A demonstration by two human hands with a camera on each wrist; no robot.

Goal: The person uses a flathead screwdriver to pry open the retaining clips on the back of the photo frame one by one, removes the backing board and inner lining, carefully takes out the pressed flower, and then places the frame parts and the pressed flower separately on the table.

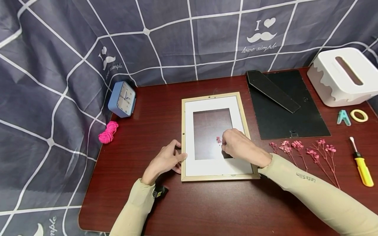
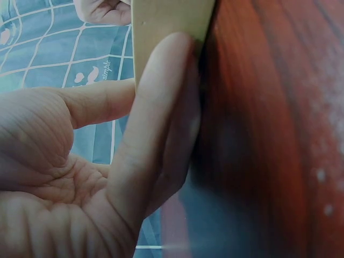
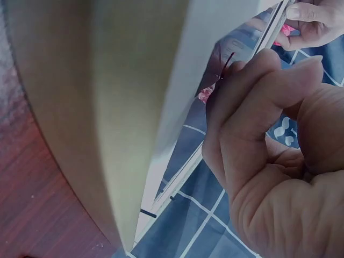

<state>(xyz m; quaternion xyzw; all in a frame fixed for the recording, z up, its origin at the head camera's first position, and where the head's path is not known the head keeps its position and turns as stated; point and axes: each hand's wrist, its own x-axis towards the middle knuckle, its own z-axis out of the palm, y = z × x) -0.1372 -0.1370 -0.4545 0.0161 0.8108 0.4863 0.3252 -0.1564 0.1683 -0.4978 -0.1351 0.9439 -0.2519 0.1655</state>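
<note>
A wooden picture frame (image 1: 250, 170) with a white mat (image 1: 206, 167) lies flat around a glossy, reflective opening. Over the opening, my right hand (image 1: 238, 144) pinches a small sprig of pink dried flowers (image 1: 219, 140); its thin stem shows beside the curled fingers in the right wrist view. My left hand (image 1: 166, 159) holds the frame's left edge, thumb on the rim and fingers along the outer side. The left wrist view shows these fingers against the wood (image 2: 166, 21). The sprig's pinched part is hidden by my right fingers.
Right of the frame lie a black backboard (image 1: 283, 124) with a stand and several pink flower sprigs (image 1: 316, 157). Farther right are a tissue box (image 1: 333, 85), teal clip (image 1: 344, 117), tape roll (image 1: 353, 114) and yellow screwdriver (image 1: 364, 172). A clock (image 1: 118, 98) and pink yarn (image 1: 108, 132) sit left.
</note>
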